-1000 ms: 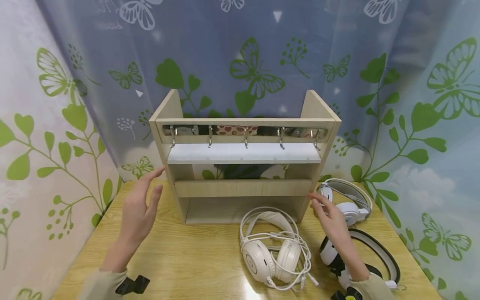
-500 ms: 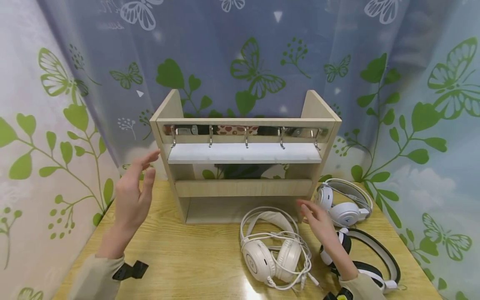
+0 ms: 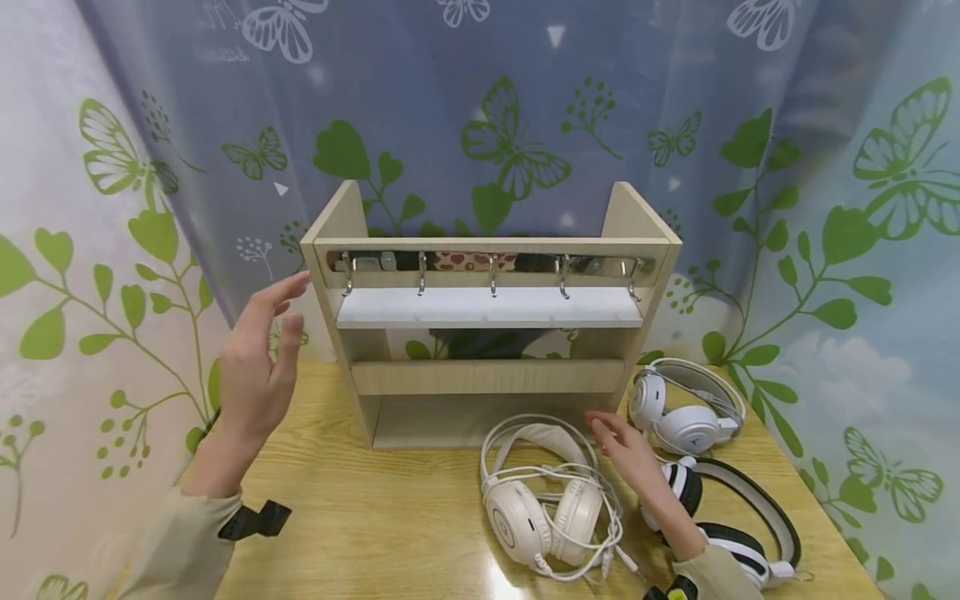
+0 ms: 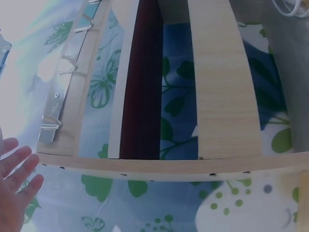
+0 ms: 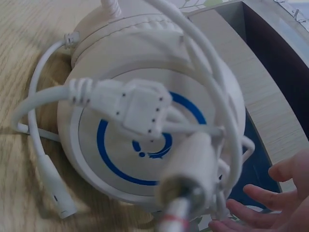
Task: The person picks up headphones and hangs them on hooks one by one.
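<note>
A light wooden rack (image 3: pixel 487 377) stands on the table, with a metal strip of several hooks (image 3: pixel 492 275) across its upper front. Left of its side panel I hold my left hand (image 3: pixel 258 358) raised, fingers extended and holding nothing; the left wrist view shows the fingers beside the strip's end. My right hand (image 3: pixel 628 454) is in the air near the rack's lower right corner, fingers loosely extended and nothing in them. Just left of it lie cream-white headphones (image 3: pixel 517 525) with their cable bundled around them. An earcup (image 5: pixel 149 116) with a blue ring fills the right wrist view.
At the right of the table (image 3: pixel 352 533) lie white headphones (image 3: pixel 692 427) with a grey band, beside the rack. Black-and-white headphones (image 3: pixel 780 517) are in front of those, partly behind my right forearm. Patterned curtains (image 3: pixel 420 100) enclose the back and both sides.
My left hand has risen and shifted slightly left along the rack's side. My right hand has moved down and left, away from the rack's right panel. The headphones stay where they were.
</note>
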A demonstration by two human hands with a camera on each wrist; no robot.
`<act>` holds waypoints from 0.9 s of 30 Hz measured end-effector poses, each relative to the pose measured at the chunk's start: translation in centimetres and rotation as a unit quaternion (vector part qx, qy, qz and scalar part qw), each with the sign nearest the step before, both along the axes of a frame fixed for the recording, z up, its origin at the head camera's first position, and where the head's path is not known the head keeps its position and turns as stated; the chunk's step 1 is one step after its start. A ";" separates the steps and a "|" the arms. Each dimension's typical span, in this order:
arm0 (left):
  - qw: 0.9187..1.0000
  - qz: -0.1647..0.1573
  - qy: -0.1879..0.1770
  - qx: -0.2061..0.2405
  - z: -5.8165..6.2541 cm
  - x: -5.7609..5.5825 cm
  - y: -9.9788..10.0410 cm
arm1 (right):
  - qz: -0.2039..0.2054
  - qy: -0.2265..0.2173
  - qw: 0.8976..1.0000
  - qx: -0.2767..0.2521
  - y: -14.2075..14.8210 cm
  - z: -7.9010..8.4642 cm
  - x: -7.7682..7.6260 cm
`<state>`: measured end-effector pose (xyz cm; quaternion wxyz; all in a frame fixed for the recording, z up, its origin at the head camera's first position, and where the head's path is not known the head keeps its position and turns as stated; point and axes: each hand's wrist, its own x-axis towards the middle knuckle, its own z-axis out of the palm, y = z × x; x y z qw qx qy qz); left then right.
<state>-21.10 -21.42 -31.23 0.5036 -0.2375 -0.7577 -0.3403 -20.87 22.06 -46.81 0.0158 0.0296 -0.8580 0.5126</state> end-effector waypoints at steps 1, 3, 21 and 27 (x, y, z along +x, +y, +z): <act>1.000 0.003 -0.002 -0.001 0.2 -0.1 -0.1 | 0.001 0.003 1.000 0.003 0.0 -0.1 0.0; 1.000 0.009 -0.004 -0.002 0.5 -0.2 -0.1 | 0.001 0.007 1.000 0.010 0.0 -0.2 -0.1; 0.998 -0.013 -0.008 -0.058 2.3 -2.1 -0.1 | -0.022 -0.001 0.998 0.054 0.3 -1.3 -1.0; 0.997 -0.020 -0.019 -0.075 2.6 -2.7 -0.1 | -0.016 0.003 0.998 0.062 0.4 -2.2 -1.2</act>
